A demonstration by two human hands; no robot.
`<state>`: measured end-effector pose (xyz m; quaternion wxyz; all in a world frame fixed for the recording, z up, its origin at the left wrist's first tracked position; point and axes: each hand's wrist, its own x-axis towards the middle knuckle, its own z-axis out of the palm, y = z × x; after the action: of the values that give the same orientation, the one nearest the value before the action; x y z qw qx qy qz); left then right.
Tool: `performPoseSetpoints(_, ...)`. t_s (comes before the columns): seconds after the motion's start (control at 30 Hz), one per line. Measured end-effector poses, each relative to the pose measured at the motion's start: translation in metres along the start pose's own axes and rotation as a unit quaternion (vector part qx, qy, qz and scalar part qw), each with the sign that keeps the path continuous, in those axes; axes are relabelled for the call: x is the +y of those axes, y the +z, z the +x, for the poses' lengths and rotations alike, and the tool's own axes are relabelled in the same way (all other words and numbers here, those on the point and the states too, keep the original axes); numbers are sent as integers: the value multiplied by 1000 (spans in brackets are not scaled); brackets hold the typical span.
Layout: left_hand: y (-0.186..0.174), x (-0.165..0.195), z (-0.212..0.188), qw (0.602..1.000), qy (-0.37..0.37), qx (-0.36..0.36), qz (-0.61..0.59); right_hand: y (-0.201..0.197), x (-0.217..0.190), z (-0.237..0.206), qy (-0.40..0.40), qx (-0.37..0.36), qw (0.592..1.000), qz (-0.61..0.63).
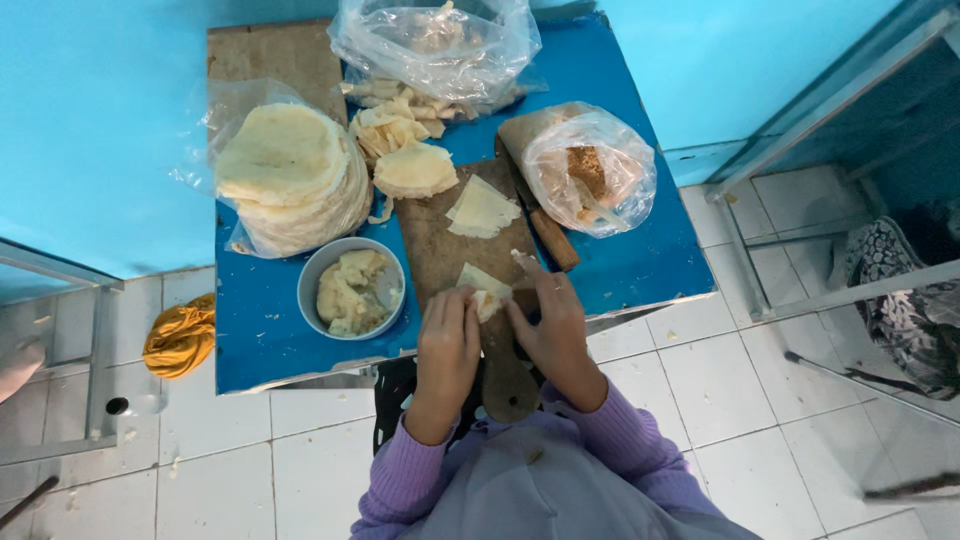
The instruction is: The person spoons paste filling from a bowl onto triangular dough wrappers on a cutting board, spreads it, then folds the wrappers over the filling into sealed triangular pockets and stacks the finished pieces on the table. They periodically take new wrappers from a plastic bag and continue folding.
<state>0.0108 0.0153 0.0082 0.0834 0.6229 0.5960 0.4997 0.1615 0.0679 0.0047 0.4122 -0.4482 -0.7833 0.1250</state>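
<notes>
Nearest the camera, the left hand [447,335] and the right hand [553,322] curl in toward each other over the near end of a brown wooden board [440,240], fingertips pinching a small pale piece of dough wrapper [484,292] between them; both hands grip it rather than lie flat. The thin sheet looks likely to tear or spill if the fingers press unevenly, and the board's rounded handle juts past the table edge, so a knock from a wrist could tip it. Just left of the board sits a grey bowl [350,288] of pale filling. Further up the board lies another folded wrapper [482,209], with a wooden-handled tool [552,238] beside it. Beyond stand a stack of round wrappers [290,180] in plastic, a clear bag of brown crumbs [590,170], and another clear bag [440,50]. All rest on a small blue table [640,250] against a turquoise wall, over white floor tiles, an orange cloth [180,335] lying at left.
</notes>
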Motion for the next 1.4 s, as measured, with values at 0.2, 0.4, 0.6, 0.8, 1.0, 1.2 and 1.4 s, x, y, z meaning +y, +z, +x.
performPoseSetpoints(0.2, -3, -2, 1, 1000, 26, -14, -3, 9, 2, 1, 57, -7, 996, 69)
performPoseSetpoints(0.4, -3, -2, 0, 999, 45, -11, 4, 17, -4, 0, 63, 11, 989, 132)
performPoseSetpoints(0.6, -2, -4, 1, 999, 29, -14, -11, 20, 0, 0, -99, 16, 993, 63)
performPoseSetpoints(0.8, 0, -6, 1, 999, 34, -9, -6, 18, 4, -3, -104, -64, 987, 107)
performPoseSetpoints(1.0, -5, -6, 2, 999, 36, -27, -19, -10, 16, 12, -142, -152, 971, 117)
performPoseSetpoints(1.2, -20, -2, 6, 994, 53, -82, -51, -7, 21, 28, -160, -176, 963, 126)
performPoseSetpoints(1.4, -9, -7, 4, 998, 34, -51, -25, -9, 26, 42, -114, -234, 939, 225)
